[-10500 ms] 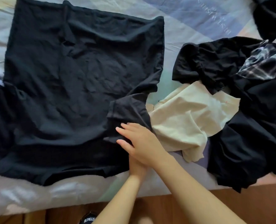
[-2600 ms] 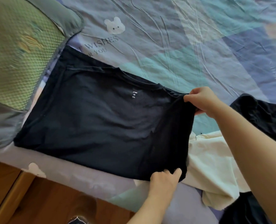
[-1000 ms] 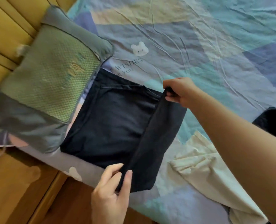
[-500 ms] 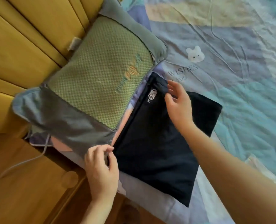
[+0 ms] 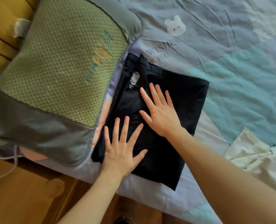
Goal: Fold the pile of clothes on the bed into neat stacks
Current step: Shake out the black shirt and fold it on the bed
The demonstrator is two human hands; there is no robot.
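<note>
A black garment (image 5: pixel 166 101), folded into a rough rectangle, is lying on the bed (image 5: pixel 230 78) near its front edge, just beside a green pillow (image 5: pixel 61 65) that is occupying the bed's left end. Both hands are lying flat on top of the folded cloth with fingers straight and spread, grasping nothing. The left hand (image 5: pixel 121 149) is pressing on the part of the garment nearer the front edge, its fingers pointing toward the pillow side, and the right hand (image 5: pixel 159 110) is pressing on the middle of the fold, just past the left one. A white printed label (image 5: pixel 134 79) is showing on the garment's upper face near the pillow. A cream garment (image 5: pixel 255 159) is lying unfolded at the right, apart from the black one. The sheet is showing a small white bear print (image 5: pixel 175 26) farther back.
</note>
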